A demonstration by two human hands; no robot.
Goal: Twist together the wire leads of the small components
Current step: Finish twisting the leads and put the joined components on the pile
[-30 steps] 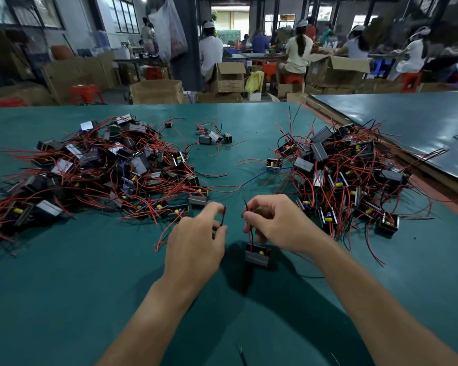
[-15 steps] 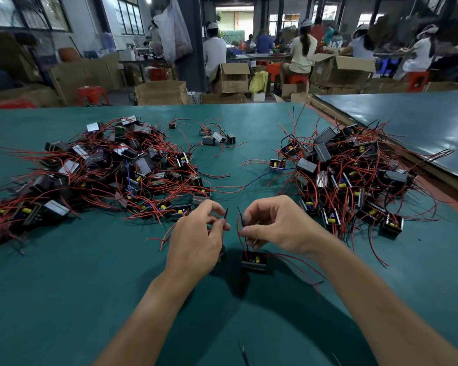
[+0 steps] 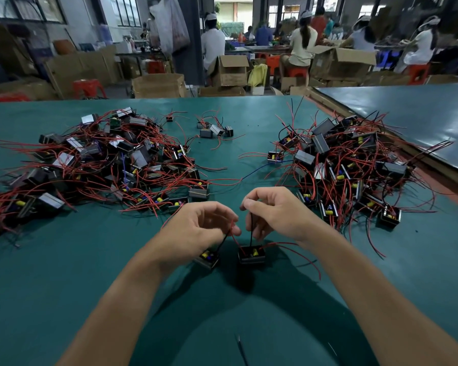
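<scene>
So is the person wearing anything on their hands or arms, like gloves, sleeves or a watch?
No. The left hand and right hand are both bare, with no gloves. Both forearms are uncovered right down to the edge of the view, so no sleeves show. I can see no watch, bracelet or rings either.

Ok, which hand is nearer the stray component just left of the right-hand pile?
Right. The right hand is straight toward the person from the stray component; the left hand is farther, off to its left.
</scene>
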